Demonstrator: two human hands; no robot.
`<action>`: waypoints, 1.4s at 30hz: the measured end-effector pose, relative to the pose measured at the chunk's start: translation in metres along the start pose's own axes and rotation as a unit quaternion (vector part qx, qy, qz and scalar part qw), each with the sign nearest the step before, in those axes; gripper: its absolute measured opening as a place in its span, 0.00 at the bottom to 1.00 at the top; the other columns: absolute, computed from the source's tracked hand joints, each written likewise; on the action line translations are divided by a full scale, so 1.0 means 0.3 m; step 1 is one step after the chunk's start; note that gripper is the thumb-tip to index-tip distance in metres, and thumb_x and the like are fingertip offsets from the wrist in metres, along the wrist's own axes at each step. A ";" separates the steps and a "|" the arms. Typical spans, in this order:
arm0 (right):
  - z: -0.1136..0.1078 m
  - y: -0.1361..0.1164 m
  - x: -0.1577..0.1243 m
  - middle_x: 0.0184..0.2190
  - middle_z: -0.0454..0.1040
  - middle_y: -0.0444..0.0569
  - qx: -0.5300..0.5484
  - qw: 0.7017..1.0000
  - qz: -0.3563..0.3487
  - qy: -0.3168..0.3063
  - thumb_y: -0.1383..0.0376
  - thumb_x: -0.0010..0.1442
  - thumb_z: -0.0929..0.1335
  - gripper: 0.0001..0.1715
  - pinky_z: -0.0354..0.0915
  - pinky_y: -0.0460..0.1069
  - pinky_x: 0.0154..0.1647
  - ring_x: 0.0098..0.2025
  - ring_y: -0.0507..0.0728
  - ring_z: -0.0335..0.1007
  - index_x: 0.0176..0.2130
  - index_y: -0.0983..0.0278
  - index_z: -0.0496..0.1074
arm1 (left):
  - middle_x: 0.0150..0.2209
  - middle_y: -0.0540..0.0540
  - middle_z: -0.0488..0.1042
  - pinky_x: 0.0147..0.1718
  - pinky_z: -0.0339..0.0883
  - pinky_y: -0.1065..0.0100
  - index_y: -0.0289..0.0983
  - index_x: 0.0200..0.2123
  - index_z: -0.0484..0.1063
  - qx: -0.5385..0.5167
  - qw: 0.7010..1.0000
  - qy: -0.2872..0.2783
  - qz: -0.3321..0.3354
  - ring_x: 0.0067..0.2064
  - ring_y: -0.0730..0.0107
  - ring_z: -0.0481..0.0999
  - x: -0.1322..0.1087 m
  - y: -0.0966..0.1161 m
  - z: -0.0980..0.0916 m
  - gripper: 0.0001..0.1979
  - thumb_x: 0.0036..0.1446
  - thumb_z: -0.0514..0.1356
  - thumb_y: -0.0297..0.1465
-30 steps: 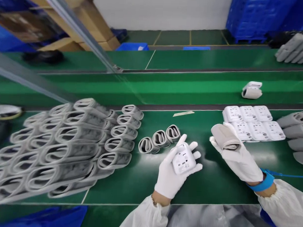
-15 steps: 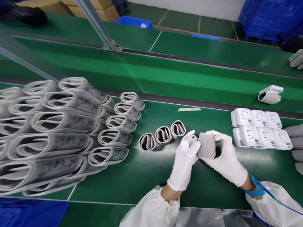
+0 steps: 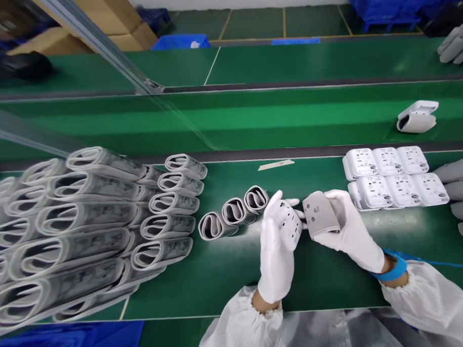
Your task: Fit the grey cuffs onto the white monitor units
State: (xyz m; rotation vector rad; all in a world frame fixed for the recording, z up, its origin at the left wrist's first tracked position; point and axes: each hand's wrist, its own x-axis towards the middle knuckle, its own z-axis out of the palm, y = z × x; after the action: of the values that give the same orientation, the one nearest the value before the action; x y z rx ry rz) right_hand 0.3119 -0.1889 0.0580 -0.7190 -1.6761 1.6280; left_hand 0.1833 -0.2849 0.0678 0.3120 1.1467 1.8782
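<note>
My left hand (image 3: 276,256), in a white glove, grips a white plastic device housing (image 3: 289,223) with small dark slots on its face, tilted toward the right. My gloved right hand (image 3: 349,233) is closed round a rolled grey cuff (image 3: 321,214), like that of a wrist blood pressure monitor. Small holes and a square mark show on the cuff's near face. Housing and cuff are held side by side above the green bench, a narrow gap between them. Just left of my left hand lie three small rolled cuffs (image 3: 236,210) in a slanting row.
Stacked rolled grey cuffs (image 3: 89,216) fill the bench's left side. White housings (image 3: 391,176) stand in two rows at right, beside more grey cuffs (image 3: 457,184). A housing with a cuff (image 3: 418,116) sits on the green belt (image 3: 256,118). A tape strip (image 3: 276,165) lies behind my hands.
My right hand has turned the cuff so its holed face shows. The housing in my left hand has turned, showing its slotted face. The camera view has shifted and tilted.
</note>
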 end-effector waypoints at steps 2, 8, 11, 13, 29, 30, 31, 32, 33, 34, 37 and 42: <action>0.016 0.002 -0.020 0.52 0.75 0.51 0.018 1.000 -0.009 0.012 0.64 0.53 0.80 0.39 0.80 0.53 0.49 0.52 0.61 0.80 0.55 0.55 0.60 | 0.62 0.41 0.71 0.58 0.73 0.55 0.48 0.66 0.68 0.057 0.996 0.003 0.066 0.53 0.61 0.77 -0.002 -0.017 0.007 0.28 0.71 0.52 0.54; 0.044 -0.024 -0.077 0.62 0.73 0.54 -0.118 0.992 -0.038 0.014 0.62 0.54 0.81 0.49 0.76 0.53 0.59 0.62 0.64 0.75 0.69 0.57 0.63 | 0.61 0.42 0.71 0.55 0.73 0.59 0.49 0.66 0.68 0.149 0.968 0.033 0.199 0.52 0.61 0.75 -0.012 -0.056 0.028 0.34 0.67 0.51 0.61; 0.048 -0.027 -0.092 0.61 0.74 0.52 -0.134 0.989 -0.056 0.012 0.61 0.53 0.81 0.50 0.76 0.50 0.58 0.60 0.62 0.76 0.69 0.57 0.64 | 0.56 0.42 0.74 0.52 0.74 0.62 0.46 0.67 0.68 0.142 0.960 0.042 0.235 0.48 0.63 0.75 -0.018 -0.065 0.040 0.37 0.66 0.52 0.62; 0.049 -0.026 -0.095 0.62 0.74 0.51 -0.131 0.990 -0.058 0.014 0.61 0.54 0.81 0.50 0.75 0.48 0.59 0.60 0.60 0.76 0.69 0.57 0.64 | 0.55 0.42 0.74 0.51 0.75 0.62 0.45 0.66 0.69 0.142 0.958 0.037 0.245 0.48 0.63 0.76 -0.024 -0.068 0.042 0.36 0.66 0.53 0.61; 0.033 -0.021 -0.079 0.61 0.74 0.52 -0.143 0.988 -0.051 -0.017 0.63 0.55 0.78 0.45 0.75 0.49 0.58 0.59 0.61 0.77 0.68 0.59 0.67 | 0.67 0.38 0.67 0.65 0.67 0.53 0.46 0.74 0.58 0.304 0.917 -0.126 0.224 0.64 0.51 0.72 -0.025 -0.030 -0.038 0.38 0.67 0.59 0.54; 0.027 -0.024 -0.074 0.60 0.74 0.53 -0.145 0.988 -0.043 -0.028 0.64 0.54 0.78 0.45 0.75 0.49 0.57 0.58 0.61 0.77 0.68 0.60 0.68 | 0.70 0.38 0.63 0.67 0.64 0.51 0.46 0.75 0.54 0.326 0.907 -0.157 0.216 0.67 0.49 0.69 -0.022 -0.020 -0.047 0.40 0.66 0.61 0.51; 0.021 -0.028 -0.069 0.59 0.75 0.53 -0.147 0.988 -0.036 -0.041 0.64 0.54 0.77 0.44 0.76 0.49 0.56 0.57 0.61 0.78 0.67 0.62 0.68 | 0.73 0.37 0.59 0.69 0.62 0.48 0.47 0.76 0.51 0.342 0.899 -0.183 0.201 0.69 0.46 0.66 -0.018 -0.010 -0.053 0.42 0.65 0.63 0.49; 0.016 -0.030 -0.064 0.58 0.75 0.54 -0.149 0.987 -0.029 -0.051 0.64 0.53 0.77 0.44 0.76 0.49 0.54 0.56 0.61 0.79 0.67 0.62 0.69 | 0.75 0.37 0.55 0.70 0.60 0.46 0.47 0.77 0.47 0.354 0.895 -0.202 0.183 0.72 0.44 0.62 -0.013 -0.002 -0.058 0.45 0.64 0.65 0.47; 0.011 -0.030 -0.062 0.57 0.75 0.54 -0.151 0.986 -0.024 -0.059 0.64 0.53 0.77 0.43 0.77 0.49 0.53 0.54 0.61 0.79 0.66 0.63 0.70 | 0.77 0.37 0.50 0.71 0.58 0.45 0.48 0.78 0.44 0.361 0.892 -0.214 0.165 0.74 0.42 0.59 -0.010 0.005 -0.061 0.49 0.62 0.67 0.46; 0.006 -0.028 -0.061 0.56 0.76 0.54 -0.155 0.986 -0.022 -0.064 0.63 0.53 0.76 0.42 0.77 0.50 0.52 0.53 0.61 0.80 0.65 0.64 0.71 | 0.78 0.37 0.46 0.71 0.57 0.43 0.49 0.78 0.42 0.369 0.891 -0.222 0.146 0.75 0.40 0.56 -0.008 0.010 -0.064 0.53 0.59 0.70 0.46; -0.003 -0.005 -0.072 0.56 0.77 0.56 -0.198 0.978 -0.006 -0.067 0.63 0.53 0.74 0.40 0.77 0.53 0.53 0.53 0.63 0.81 0.64 0.65 0.72 | 0.78 0.32 0.42 0.70 0.59 0.41 0.45 0.79 0.34 0.415 0.871 -0.245 0.100 0.76 0.35 0.51 -0.025 0.016 -0.075 0.61 0.57 0.73 0.41; -0.016 0.063 -0.095 0.56 0.79 0.54 -0.325 0.945 0.040 -0.022 0.60 0.53 0.70 0.38 0.81 0.58 0.47 0.51 0.68 0.82 0.63 0.59 0.72 | 0.77 0.36 0.51 0.70 0.63 0.49 0.43 0.79 0.34 0.522 0.823 -0.205 0.092 0.75 0.46 0.58 -0.101 0.018 -0.101 0.45 0.68 0.57 0.27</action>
State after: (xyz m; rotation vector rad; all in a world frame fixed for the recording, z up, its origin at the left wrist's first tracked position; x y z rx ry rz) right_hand 0.3317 -0.2069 0.0364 -1.0791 -2.2682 1.1263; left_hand 0.1796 -0.3276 0.0623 1.3979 1.7652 1.0407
